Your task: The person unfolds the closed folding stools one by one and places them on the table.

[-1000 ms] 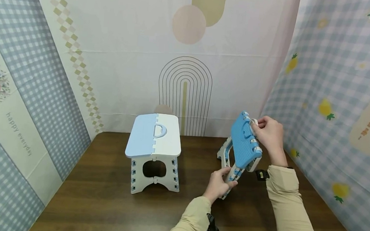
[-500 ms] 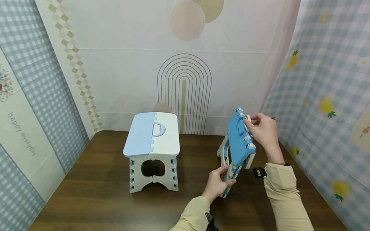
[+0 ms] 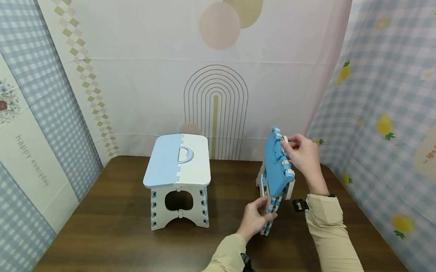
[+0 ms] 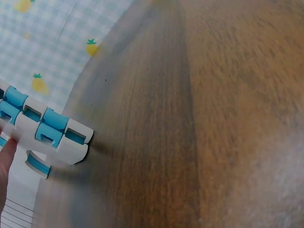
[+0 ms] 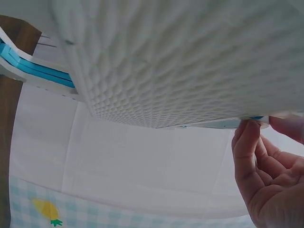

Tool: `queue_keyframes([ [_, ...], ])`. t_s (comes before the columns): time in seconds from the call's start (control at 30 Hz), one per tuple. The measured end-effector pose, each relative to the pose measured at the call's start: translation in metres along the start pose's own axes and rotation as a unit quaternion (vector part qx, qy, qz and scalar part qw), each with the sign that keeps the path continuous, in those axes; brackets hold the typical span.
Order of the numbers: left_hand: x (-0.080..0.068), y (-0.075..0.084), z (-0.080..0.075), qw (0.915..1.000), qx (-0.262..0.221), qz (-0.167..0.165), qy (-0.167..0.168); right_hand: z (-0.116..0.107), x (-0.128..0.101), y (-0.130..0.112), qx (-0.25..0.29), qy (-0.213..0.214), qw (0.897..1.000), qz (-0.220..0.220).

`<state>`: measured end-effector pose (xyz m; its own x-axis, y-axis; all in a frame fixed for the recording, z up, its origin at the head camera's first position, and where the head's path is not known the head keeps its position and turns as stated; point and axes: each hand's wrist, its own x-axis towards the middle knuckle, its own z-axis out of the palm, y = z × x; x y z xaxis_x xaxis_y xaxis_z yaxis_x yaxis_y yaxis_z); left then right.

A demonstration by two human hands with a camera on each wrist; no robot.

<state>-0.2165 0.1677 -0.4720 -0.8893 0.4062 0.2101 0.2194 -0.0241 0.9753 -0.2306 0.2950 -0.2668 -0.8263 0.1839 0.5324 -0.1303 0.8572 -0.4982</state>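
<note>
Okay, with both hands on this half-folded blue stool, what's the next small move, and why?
Probably press the two halves together. The blue stool stands nearly upright and almost flat on the table; the right hand pinches its top edge and the left hand grips its legs at the bottom. A small squeeze would likely close it.

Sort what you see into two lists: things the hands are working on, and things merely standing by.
In hand:
- folding stool, nearly folded flat, on edge on the table
- left hand, gripping its lower legs
- right hand, gripping its top edge

Standing by:
- open stool, untouched
- table
- patterned backdrop
</note>
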Motion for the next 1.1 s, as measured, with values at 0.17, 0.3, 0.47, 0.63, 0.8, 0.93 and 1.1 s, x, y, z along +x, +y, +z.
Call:
queue_keyframes([
  [0.17, -0.0024, -0.0018, -0.0004, 0.9999, -0.008, 0.0, -0.006, 0.0032, -0.0019, 0.0009, 0.01, 0.004, 1.0, 0.011],
  [0.3, -0.0037, -0.0015, -0.001, 0.9998, -0.018, 0.008, -0.005, 0.0045, -0.0009, -0.0003, 0.013, -0.003, 1.0, 0.01],
  [0.47, -0.0043, -0.0021, -0.0008, 0.9997, -0.023, 0.004, -0.004, 0.0063, -0.0003, -0.0032, 0.019, -0.01, 1.0, 0.005],
  [0.63, -0.003, -0.0021, -0.0006, 0.9997, -0.024, 0.006, -0.004, 0.0074, -0.0005, -0.0041, 0.028, -0.007, 0.999, 0.019],
  [0.8, -0.0023, -0.0013, -0.0036, 0.9995, -0.028, 0.011, 0.003, 0.0096, 0.0016, -0.0068, 0.04, -0.014, 0.999, 0.031],
  [0.93, -0.0012, -0.0045, -0.0058, 0.9992, -0.012, 0.038, 0.002, 0.0101, 0.0022, -0.0086, 0.037, -0.019, 0.998, 0.037],
  [1.1, -0.0022, -0.0065, -0.0073, 0.9994, -0.003, 0.033, 0.001, 0.0063, -0.0035, -0.004, 0.034, -0.031, 0.999, 0.024],
])
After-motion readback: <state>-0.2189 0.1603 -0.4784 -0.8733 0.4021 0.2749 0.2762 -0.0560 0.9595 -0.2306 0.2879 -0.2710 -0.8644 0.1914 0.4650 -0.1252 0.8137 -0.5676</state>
